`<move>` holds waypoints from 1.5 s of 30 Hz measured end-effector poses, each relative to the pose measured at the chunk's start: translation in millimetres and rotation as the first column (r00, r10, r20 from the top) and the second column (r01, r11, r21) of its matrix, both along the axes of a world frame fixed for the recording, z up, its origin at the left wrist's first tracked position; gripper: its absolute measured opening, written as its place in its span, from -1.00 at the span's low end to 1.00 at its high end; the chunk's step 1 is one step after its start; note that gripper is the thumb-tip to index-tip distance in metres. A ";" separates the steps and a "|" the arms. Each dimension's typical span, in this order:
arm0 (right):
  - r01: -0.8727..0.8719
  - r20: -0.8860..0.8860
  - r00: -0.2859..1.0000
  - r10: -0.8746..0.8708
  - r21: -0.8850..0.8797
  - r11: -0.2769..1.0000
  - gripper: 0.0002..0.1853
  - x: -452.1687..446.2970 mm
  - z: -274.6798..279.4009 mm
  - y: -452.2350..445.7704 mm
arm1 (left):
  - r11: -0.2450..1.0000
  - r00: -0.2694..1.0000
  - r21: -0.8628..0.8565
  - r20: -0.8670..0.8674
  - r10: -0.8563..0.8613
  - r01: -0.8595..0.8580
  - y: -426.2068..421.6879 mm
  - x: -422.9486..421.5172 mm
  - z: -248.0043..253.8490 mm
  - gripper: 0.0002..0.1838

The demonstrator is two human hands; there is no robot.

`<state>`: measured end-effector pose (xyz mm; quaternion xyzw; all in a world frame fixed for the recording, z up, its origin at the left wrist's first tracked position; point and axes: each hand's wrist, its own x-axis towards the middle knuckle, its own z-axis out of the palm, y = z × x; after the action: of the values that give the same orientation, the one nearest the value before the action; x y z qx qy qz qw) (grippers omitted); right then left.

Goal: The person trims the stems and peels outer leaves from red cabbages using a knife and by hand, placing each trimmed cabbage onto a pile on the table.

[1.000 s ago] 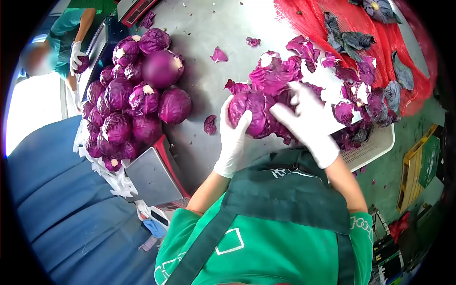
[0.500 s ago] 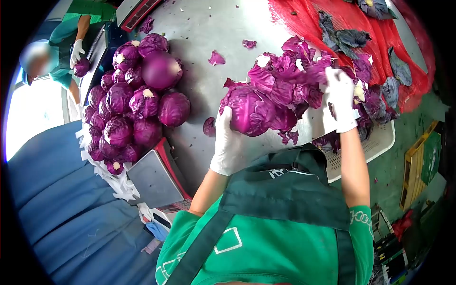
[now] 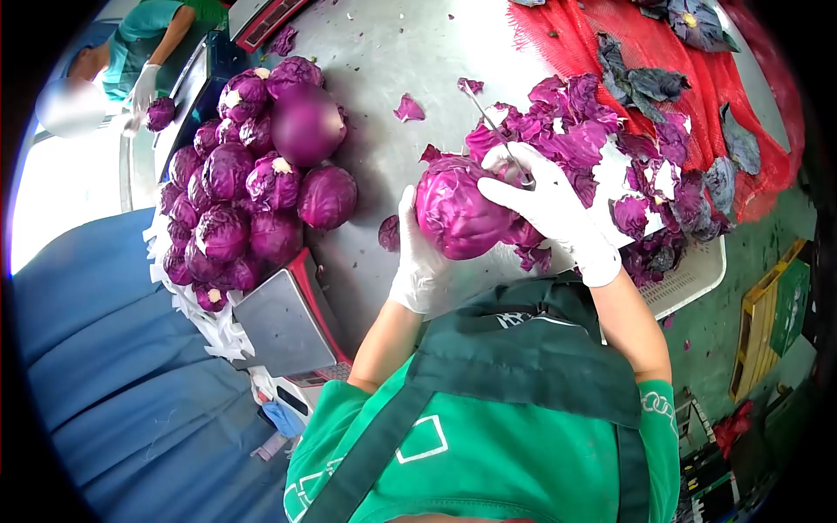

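A round red cabbage (image 3: 458, 211) rests above the metal table, cupped along its left side by my white-gloved left hand (image 3: 420, 266). My right hand (image 3: 558, 205), gloved too, reaches over from the right, its thumb and fingers at the cabbage's upper right side. A knife (image 3: 485, 115) with a thin blade sticks out of that hand toward the far side; its handle is mostly hidden in the glove. Loose purple leaves (image 3: 580, 131) lie heaped just beyond and right of my right hand.
Several red cabbages (image 3: 228, 170) are piled at the left, beside a scale (image 3: 286, 321). Red netting (image 3: 602, 30) with dark outer leaves covers the far right. A white crate (image 3: 711, 270) holds leaves. Across the table, a co-worker's gloved hand (image 3: 142, 91) is near another cabbage.
My right hand has moved left from the leaf heap to the cabbage, and the knife now shows in it. Loose leaves have come away to the right. My left hand stays on the cabbage.
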<state>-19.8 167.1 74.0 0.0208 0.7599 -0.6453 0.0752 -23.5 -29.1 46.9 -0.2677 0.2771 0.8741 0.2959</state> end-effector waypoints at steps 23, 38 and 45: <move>0.221 -0.015 0.975 -0.221 0.141 0.965 -0.65 1.3 -64.9 -17.5 | 0.363 0.916 0.861 0.399 -0.046 -0.356 -19.6 5.9 -34.5 -0.25; -0.080 -0.059 0.957 0.284 0.888 0.452 -0.14 34.1 -99.4 -61.0 | 0.849 0.700 0.087 -0.526 0.484 -0.522 -191.8 -83.2 79.9 -0.30; -0.112 -0.015 0.955 0.297 0.907 0.406 -0.21 33.8 -99.4 -60.9 | 0.090 0.651 -0.645 -0.748 0.129 -0.759 -325.8 -199.3 126.0 -0.14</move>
<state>14.0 106.3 -25.4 -0.0919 0.9854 -0.1274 0.0649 -222.8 -354.8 172.8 -0.2169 0.7011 0.6044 -0.3101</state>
